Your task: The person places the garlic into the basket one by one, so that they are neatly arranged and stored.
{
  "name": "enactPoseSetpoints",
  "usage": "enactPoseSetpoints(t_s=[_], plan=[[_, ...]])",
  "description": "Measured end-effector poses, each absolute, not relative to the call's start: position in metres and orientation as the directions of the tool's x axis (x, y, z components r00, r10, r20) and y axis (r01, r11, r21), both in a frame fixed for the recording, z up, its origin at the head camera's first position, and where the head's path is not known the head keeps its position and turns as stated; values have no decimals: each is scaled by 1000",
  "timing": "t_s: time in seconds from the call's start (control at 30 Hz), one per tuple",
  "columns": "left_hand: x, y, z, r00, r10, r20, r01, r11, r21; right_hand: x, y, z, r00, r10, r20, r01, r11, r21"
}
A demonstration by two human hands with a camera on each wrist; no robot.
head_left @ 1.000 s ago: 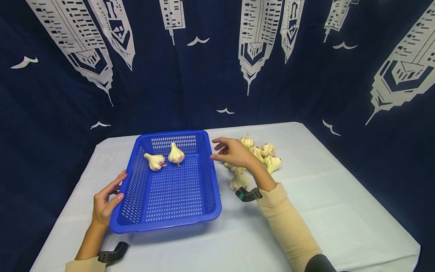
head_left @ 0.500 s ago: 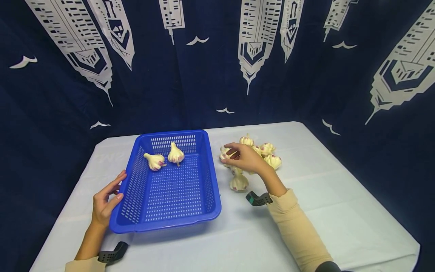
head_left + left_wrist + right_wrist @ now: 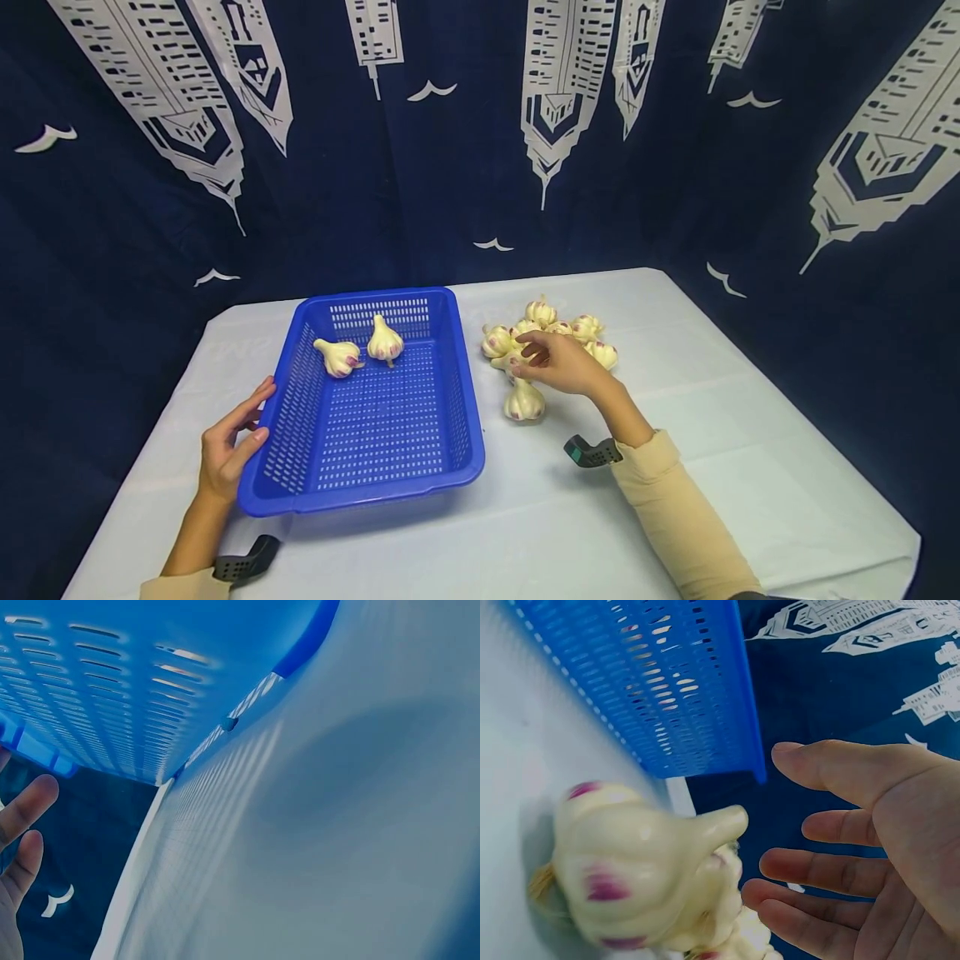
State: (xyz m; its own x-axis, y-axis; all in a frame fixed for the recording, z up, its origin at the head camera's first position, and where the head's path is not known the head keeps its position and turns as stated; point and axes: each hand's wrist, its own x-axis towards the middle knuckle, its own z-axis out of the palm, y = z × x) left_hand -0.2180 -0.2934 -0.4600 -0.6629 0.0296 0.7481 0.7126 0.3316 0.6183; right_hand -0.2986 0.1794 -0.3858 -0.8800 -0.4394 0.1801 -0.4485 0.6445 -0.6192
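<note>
A blue perforated basket (image 3: 382, 417) holds two garlic bulbs, one (image 3: 340, 358) on its left and another (image 3: 386, 340) beside it. My left hand (image 3: 225, 450) rests against the basket's left rim, fingers extended; in the left wrist view its fingers (image 3: 28, 806) show beside the basket wall (image 3: 112, 690). Over the pile of garlic (image 3: 497, 342) hovers my right hand (image 3: 564, 363), fingers slightly bent and holding nothing. The right wrist view shows that hand (image 3: 870, 847) with thumb and fingers apart, near a large bulb (image 3: 630, 862) and the basket (image 3: 697, 690).
The basket and the pile stand on a white-covered table (image 3: 720, 433), the pile to the basket's right. One bulb (image 3: 524, 401) lies at the pile's near end. A dark blue curtain (image 3: 450, 183) with white building prints hangs behind the table.
My right hand has moved right and toward the near side, away from the basket's right rim to over the garlic pile, uncovering some bulbs. My left hand stays at the basket.
</note>
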Motion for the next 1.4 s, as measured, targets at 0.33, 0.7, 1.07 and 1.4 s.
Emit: enactPoseSetpoints(t_s=[0.33,0.7,1.07,1.4], plan=[[-223,-296,-466,-625,24,780,742,328,584,-291,192,-399,-877,-451,165,-451,656,-606],[-220,-295,-464,-641,28,767,731,328,599,-286,196,-412,-873,-466,144,-446,646,-620],[-222,-294,-463,-625,23,780,743,322,586,-281,197,-424,-875,-471,114,-430,645,-632],[-222,-295,-464,-634,28,773,737,327,592,-280,197,-431,-858,-499,123,-450,616,-646]])
